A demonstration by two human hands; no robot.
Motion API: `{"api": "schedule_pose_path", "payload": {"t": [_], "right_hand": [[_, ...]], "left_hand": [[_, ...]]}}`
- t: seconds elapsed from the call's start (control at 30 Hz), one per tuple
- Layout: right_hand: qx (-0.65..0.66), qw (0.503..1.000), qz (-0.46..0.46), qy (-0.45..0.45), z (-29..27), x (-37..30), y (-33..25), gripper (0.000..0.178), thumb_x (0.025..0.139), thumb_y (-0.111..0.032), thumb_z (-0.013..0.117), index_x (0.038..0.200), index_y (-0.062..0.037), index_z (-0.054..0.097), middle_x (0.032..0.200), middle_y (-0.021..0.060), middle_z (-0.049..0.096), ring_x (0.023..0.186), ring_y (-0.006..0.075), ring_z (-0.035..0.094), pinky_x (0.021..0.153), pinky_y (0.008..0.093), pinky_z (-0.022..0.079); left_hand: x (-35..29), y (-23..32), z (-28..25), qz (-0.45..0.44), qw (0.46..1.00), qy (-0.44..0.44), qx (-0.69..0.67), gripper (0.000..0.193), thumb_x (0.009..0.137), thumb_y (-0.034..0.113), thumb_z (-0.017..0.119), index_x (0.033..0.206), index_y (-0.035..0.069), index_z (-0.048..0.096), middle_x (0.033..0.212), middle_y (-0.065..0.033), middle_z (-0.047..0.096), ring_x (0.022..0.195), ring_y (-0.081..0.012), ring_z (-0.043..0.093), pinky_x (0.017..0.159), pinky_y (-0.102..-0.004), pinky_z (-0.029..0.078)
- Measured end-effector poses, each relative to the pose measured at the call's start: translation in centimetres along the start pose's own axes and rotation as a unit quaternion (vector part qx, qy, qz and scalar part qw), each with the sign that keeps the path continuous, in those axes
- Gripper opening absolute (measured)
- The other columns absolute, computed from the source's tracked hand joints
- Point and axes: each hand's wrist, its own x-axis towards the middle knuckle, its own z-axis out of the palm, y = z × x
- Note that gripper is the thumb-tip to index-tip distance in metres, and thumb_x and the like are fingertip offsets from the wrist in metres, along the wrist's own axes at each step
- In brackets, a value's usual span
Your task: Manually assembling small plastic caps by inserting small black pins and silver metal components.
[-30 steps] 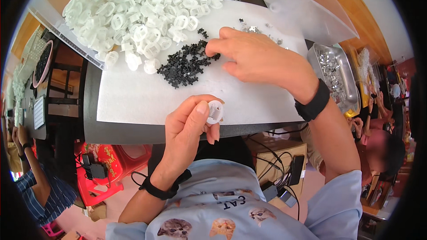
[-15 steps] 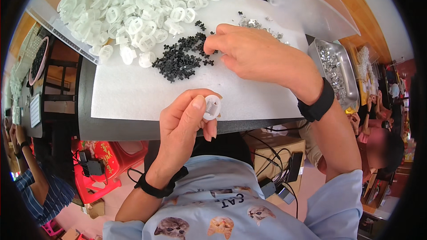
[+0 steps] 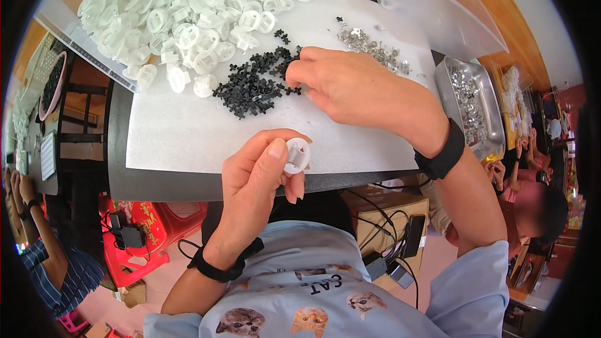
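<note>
- Left hand (image 3: pixel 251 176): fingers pinch a round, white plastic part (image 3: pixel 297 156) with a raised boxy centre, at the hand's 2 o'clock.
- Right hand (image 3: pixel 355 91): fingers curl close together at the 3 o'clock edge of the black cross-shaped pieces (image 3: pixel 247 91); cannot tell whether they grip one.
- Glossy white plastic heap (image 3: pixel 181 22): those pieces' 11 o'clock.

White plastic disc (image 3: pixel 299 158) held up, black crosses (image 3: pixel 247 91) heaped

The disc, round and translucent, has a raised moulded middle; it stands tilted in the left hand (image 3: pixel 253 172), one face showing, at the near edge of the white sheet (image 3: pixel 357 147). The small crosses lie jumbled, nearer the sheet's left edge than its right, apart from the near edge, a few strays toward the far edge.
</note>
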Motion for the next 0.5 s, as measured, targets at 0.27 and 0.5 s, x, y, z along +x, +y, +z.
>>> {"api": "schedule_pose_path", "payload": {"t": [0.27, 0.5], "right_hand": [[-0.019, 1.0, -0.013, 0.018, 1.0, 0.1, -0.2, 0.011, 0.076, 0.002, 0.054, 0.085, 0.0014, 0.059, 0.085, 0.014, 0.059, 0.084, 0.0339, 0.06, 0.068, 0.0436, 0.049], [-0.01, 0.998, 0.025, 0.048, 1.5, -0.4, -0.4, 0.01, 0.076, 0.003, 0.053, 0.085, 0.0038, 0.058, 0.085, 0.0177, 0.059, 0.081, 0.0366, 0.06, 0.069, 0.0437, 0.05]], "left_hand": [[0.0, 0.0, 0.1, 0.005, 1.0, 0.003, -0.008, 0.037, 0.101, 0.023, 0.037, 0.11, -0.009, 0.054, 0.081, -0.0121, 0.06, 0.057, -0.0127, 0.055, 0.05, -0.0223, 0.043], [0.0, -0.1, 0.2, 0.014, 0.999, 0.011, -0.031, 0.037, 0.102, 0.023, 0.036, 0.11, -0.009, 0.053, 0.081, -0.0126, 0.06, 0.057, -0.013, 0.054, 0.05, -0.0223, 0.042]]}}
